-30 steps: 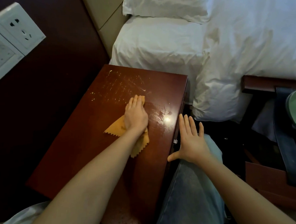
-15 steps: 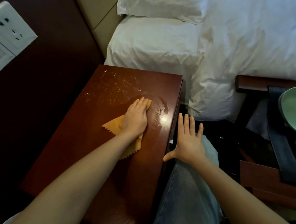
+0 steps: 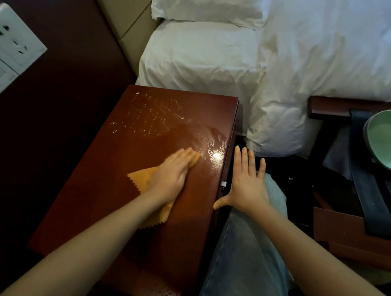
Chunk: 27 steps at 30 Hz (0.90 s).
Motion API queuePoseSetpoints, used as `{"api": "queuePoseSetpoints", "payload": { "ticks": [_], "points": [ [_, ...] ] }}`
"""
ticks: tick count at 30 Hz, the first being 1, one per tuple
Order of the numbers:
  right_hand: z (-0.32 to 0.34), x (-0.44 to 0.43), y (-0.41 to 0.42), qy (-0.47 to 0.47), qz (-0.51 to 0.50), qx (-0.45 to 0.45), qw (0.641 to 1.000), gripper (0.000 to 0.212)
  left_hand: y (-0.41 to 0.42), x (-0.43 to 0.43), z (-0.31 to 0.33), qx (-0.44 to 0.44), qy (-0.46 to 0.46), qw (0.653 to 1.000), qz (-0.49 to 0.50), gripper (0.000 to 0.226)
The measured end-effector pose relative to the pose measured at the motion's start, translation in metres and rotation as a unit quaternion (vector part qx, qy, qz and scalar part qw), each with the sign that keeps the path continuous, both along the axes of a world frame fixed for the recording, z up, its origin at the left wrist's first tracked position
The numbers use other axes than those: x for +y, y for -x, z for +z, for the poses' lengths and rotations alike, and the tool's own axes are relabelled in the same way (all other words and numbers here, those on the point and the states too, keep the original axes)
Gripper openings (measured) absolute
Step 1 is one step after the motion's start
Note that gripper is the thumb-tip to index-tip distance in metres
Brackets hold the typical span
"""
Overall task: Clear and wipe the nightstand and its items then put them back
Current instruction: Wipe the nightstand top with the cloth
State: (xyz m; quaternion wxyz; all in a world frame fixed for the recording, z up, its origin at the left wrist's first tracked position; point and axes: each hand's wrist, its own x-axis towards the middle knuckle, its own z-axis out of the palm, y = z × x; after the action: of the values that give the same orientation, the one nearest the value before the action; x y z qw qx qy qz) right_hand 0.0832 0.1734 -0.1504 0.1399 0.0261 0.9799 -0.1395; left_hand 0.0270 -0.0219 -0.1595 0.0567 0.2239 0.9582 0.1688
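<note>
left hand (image 3: 174,173) flat on orange zigzag-edged cloth (image 3: 142,176), centre frame | right hand (image 3: 248,185) spread, empty | risk: short strokes may miss speckled upper patch of glossy reddish wooden nightstand (image 3: 97,198)

Hard to see near the nightstand (image 3: 97,198)

On it, our left hand (image 3: 173,171) is blurry and covers most of the orange cloth (image 3: 141,176). Right of the nightstand, the picture's edge cuts off the green bowl (image 3: 386,142); left of it, the wall socket (image 3: 10,42) too. We cannot tell what the tiny shiny bit (image 3: 223,183) on its right edge is.
</note>
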Motion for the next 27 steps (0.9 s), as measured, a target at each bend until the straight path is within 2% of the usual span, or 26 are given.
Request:
{"api": "queuePoseSetpoints", "payload": {
  "ticks": [3,5,7,10,13,15,17,19,21,23,25,27],
  "points": [
    [0.001,-0.001,0.001,0.001,0.001,0.005,1.000,0.151,0.020,0.018,0.001,0.018,0.021,0.991,0.128,0.044],
    [0.001,-0.001,0.001,0.003,0.003,0.011,1.000,0.152,0.021,0.043,0.001,0.015,-0.005,0.989,0.149,0.044],
    [0.000,-0.001,0.000,0.001,0.006,0.020,1.000,0.152,0.007,0.063,0.000,0.009,-0.025,0.996,0.086,0.045],
    [0.001,-0.001,-0.003,-0.004,0.008,0.027,1.000,0.149,-0.030,0.060,-0.002,-0.003,-0.030,0.997,-0.071,0.046],
    [0.006,-0.001,-0.008,0.000,0.003,0.032,0.999,0.147,-0.048,0.022,-0.001,-0.017,-0.025,0.992,-0.126,0.046],
    [0.009,-0.001,-0.011,-0.006,0.014,0.039,0.999,0.144,-0.042,-0.008,0.000,-0.012,-0.019,0.998,-0.059,0.046],
    [0.010,-0.002,-0.013,-0.011,0.027,0.042,0.999,0.141,-0.028,-0.032,0.001,-0.001,-0.006,0.996,0.092,0.045],
    [0.010,-0.003,-0.013,-0.014,0.034,0.041,0.998,0.138,-0.015,-0.035,0.002,0.018,0.029,0.973,0.230,0.045],
    [0.012,-0.003,-0.014,-0.013,0.040,0.043,0.998,0.134,-0.010,-0.016,0.001,0.029,0.046,0.956,0.287,0.045],
    [0.012,-0.002,-0.017,-0.003,0.058,0.054,0.997,0.129,-0.017,0.010,0.000,0.034,0.031,0.968,0.246,0.045],
    [0.011,-0.001,-0.019,0.008,0.097,0.062,0.993,0.121,-0.031,0.028,0.000,0.029,0.025,0.992,0.122,0.045],
    [0.010,-0.001,-0.018,0.022,0.139,0.057,0.988,0.113,-0.041,0.018,0.004,0.008,0.027,0.999,0.023,0.045]
  ]
}}
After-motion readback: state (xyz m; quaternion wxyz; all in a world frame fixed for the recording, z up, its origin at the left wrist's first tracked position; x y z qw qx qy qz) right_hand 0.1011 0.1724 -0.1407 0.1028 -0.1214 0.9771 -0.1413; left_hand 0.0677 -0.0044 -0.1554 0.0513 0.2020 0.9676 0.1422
